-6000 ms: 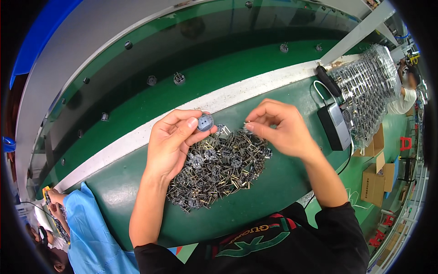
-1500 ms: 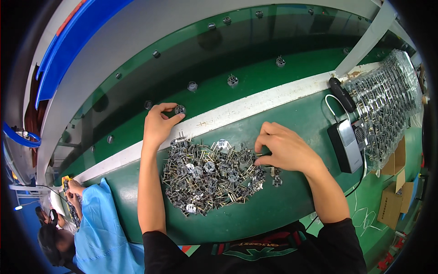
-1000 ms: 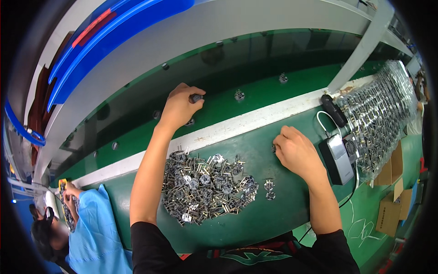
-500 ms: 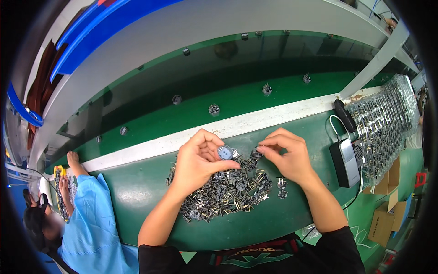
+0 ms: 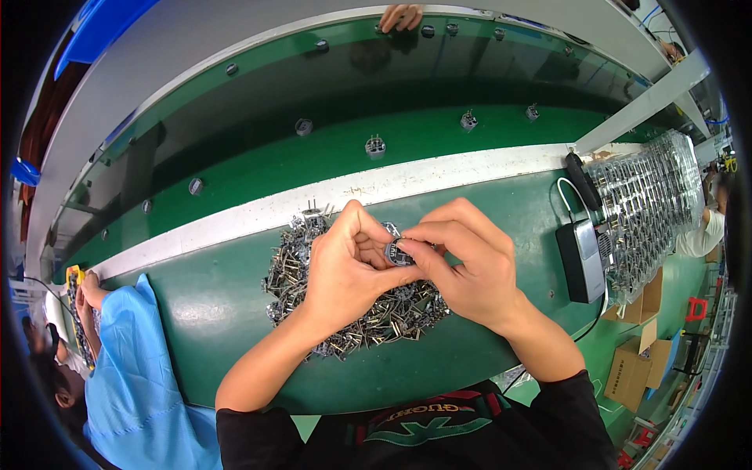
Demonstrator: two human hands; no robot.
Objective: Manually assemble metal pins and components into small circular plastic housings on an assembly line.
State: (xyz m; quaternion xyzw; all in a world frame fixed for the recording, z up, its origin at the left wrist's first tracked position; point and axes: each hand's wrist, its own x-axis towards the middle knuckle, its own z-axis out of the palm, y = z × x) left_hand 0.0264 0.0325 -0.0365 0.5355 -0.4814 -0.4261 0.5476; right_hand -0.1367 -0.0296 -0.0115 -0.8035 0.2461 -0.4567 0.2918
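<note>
Factory assembly line. Long green conveyor belt (image 5: 258,168) carrying spaced small metal parts (image 5: 375,146); heap of identical small metal components (image 5: 313,258) on green workbench (image 5: 211,313); clear plastic trays of parts (image 5: 650,196); co-worker in blue smock (image 5: 141,392); brown cardboard boxes (image 5: 634,368).

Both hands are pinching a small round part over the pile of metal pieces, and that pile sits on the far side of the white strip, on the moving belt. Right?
Not quite. The head view shows both hands, left and right, pinching the small round part over the pile, but the pile lies on the near side of the white strip, on the green bench, not the belt.
</note>
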